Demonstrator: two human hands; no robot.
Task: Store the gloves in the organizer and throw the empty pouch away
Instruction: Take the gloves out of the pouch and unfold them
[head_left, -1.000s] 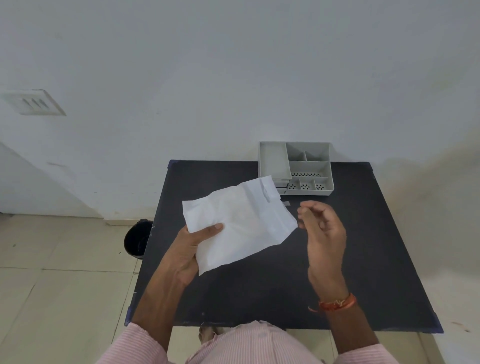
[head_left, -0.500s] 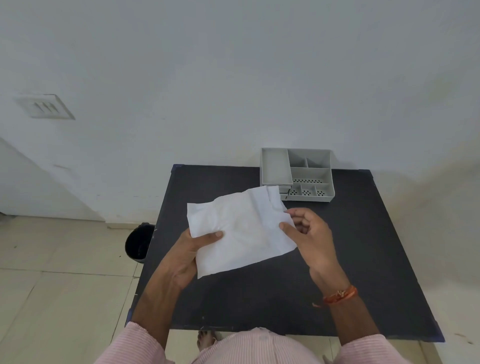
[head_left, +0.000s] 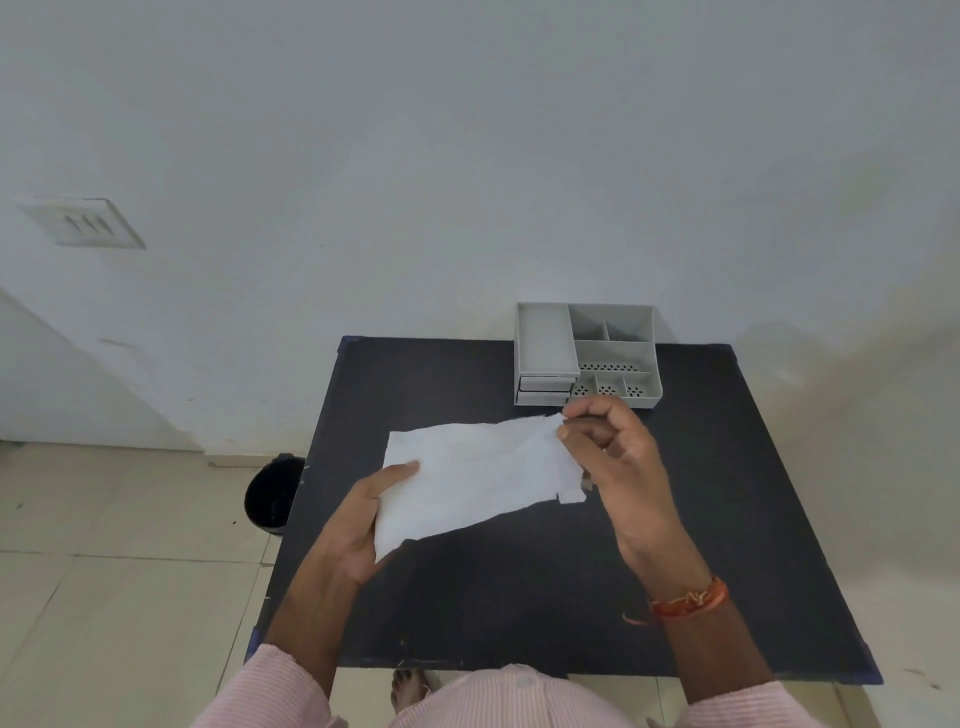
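A white paper pouch (head_left: 475, 475) is held flat above the black table (head_left: 727, 493). My left hand (head_left: 358, 525) grips its lower left corner, thumb on top. My right hand (head_left: 610, 457) pinches the pouch's upper right edge between thumb and fingers; that edge looks torn. The grey organizer (head_left: 587, 353) with several compartments and small drawers stands at the table's far edge against the wall. No gloves are visible; whatever is in the pouch is hidden.
A black bin (head_left: 272, 493) stands on the tiled floor just left of the table. A white wall rises behind the table. My bare foot (head_left: 408, 688) shows under the near edge.
My right hand moved from free air onto the pouch's right edge and pinched its top corner. The pouch tilted flatter and lower over the table.
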